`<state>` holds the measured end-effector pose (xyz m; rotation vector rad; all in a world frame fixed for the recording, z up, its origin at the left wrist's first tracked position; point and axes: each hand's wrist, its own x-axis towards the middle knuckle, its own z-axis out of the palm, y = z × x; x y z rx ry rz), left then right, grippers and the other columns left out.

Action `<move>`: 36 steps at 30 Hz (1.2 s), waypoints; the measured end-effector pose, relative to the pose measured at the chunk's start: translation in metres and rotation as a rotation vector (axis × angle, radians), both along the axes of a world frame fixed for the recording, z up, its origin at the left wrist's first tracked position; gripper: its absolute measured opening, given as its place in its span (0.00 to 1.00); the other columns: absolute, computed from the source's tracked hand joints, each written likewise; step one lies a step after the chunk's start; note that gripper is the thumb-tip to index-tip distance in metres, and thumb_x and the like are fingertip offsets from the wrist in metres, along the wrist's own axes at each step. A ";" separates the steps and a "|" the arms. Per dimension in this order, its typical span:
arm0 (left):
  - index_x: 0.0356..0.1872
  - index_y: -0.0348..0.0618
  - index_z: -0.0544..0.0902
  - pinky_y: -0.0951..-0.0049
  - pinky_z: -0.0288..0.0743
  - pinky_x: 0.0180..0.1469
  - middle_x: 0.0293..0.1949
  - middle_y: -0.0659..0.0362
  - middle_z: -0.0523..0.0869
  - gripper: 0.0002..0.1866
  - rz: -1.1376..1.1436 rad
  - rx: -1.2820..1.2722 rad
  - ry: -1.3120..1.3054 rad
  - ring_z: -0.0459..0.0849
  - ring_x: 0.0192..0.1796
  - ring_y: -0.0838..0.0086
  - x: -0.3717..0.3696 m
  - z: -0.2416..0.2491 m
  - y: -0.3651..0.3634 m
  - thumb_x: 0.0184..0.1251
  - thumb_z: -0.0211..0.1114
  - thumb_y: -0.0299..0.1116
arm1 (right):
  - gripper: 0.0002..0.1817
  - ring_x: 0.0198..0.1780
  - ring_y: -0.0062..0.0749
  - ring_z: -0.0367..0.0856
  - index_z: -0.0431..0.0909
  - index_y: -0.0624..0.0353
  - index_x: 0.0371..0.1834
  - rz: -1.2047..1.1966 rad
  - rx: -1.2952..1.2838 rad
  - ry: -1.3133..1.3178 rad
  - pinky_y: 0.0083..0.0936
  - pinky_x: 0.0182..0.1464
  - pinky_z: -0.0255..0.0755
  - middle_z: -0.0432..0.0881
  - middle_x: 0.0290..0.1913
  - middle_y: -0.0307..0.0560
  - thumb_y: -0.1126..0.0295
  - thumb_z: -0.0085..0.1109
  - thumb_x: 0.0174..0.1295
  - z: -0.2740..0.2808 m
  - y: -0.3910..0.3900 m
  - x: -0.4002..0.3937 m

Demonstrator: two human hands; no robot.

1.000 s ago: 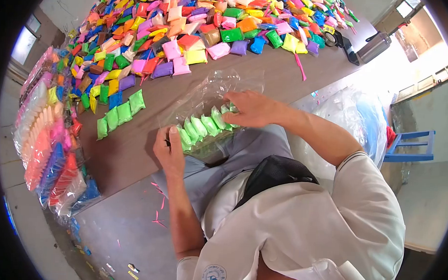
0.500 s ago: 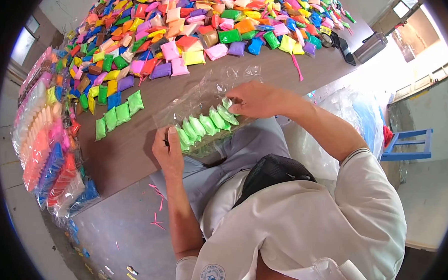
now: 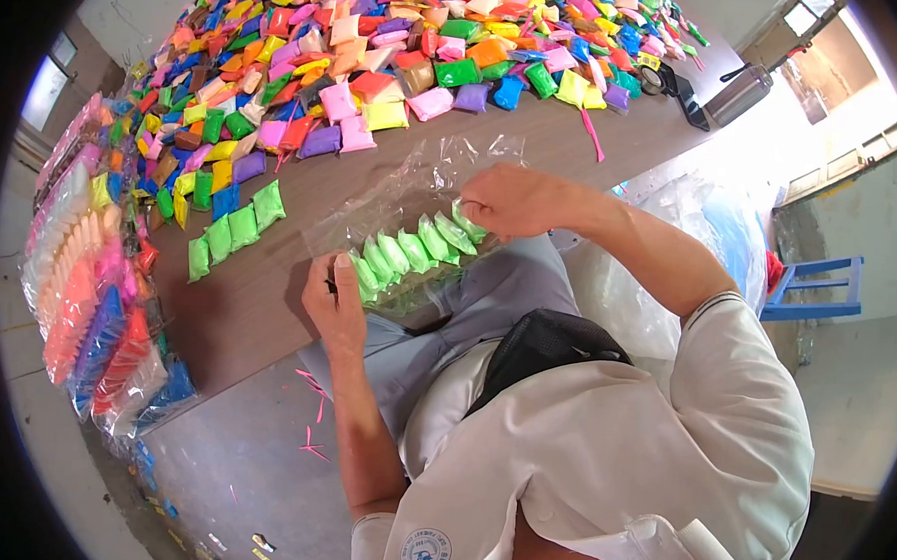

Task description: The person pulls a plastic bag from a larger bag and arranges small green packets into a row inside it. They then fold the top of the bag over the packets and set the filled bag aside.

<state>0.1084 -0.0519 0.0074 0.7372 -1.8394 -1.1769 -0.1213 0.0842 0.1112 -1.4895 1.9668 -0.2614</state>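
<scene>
A clear plastic bag (image 3: 387,189) lies across the table edge and my lap, with a row of several light green packets (image 3: 413,250) inside it. My left hand (image 3: 335,300) is closed on the bag's left end, thumb up beside the leftmost packet. At the other end, my right hand (image 3: 507,200) has its fingers bent and pressed together on the rightmost green packet (image 3: 469,224), partly covering it. A separate short row of light green packets (image 3: 243,228) rests on the table to the left of the bag.
A large heap of multicoloured packets (image 3: 378,67) covers the table's far side. Filled clear bags (image 3: 98,295) are stacked at the left edge. A metal flask (image 3: 741,95) stands at the far right, near a blue stool (image 3: 818,291) and loose plastic sheeting (image 3: 670,240).
My right hand has shifted slightly to the right along the bag's end, and the rightmost packet has moved a little with it. My left hand stays in place.
</scene>
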 end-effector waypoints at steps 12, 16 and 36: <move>0.38 0.33 0.81 0.75 0.69 0.35 0.30 0.62 0.80 0.12 0.018 0.017 0.016 0.73 0.31 0.79 0.000 -0.002 0.000 0.72 0.58 0.35 | 0.12 0.24 0.29 0.84 0.78 0.66 0.36 -0.094 -0.166 -0.067 0.28 0.29 0.75 0.83 0.30 0.46 0.73 0.43 0.68 0.055 0.015 0.000; 0.38 0.34 0.81 0.75 0.69 0.35 0.29 0.61 0.80 0.12 0.011 0.017 0.027 0.73 0.31 0.80 0.000 -0.006 -0.003 0.71 0.59 0.35 | 0.11 0.24 0.28 0.82 0.79 0.64 0.43 -0.105 -0.426 -0.081 0.27 0.30 0.75 0.84 0.31 0.45 0.72 0.47 0.69 0.087 0.005 0.012; 0.36 0.35 0.81 0.64 0.73 0.39 0.31 0.48 0.81 0.10 -0.001 0.038 -0.032 0.80 0.34 0.58 0.004 -0.004 -0.005 0.65 0.63 0.33 | 0.20 0.45 0.48 0.83 0.81 0.62 0.39 0.561 -0.171 0.387 0.42 0.44 0.75 0.84 0.39 0.53 0.61 0.69 0.45 -0.008 -0.279 0.085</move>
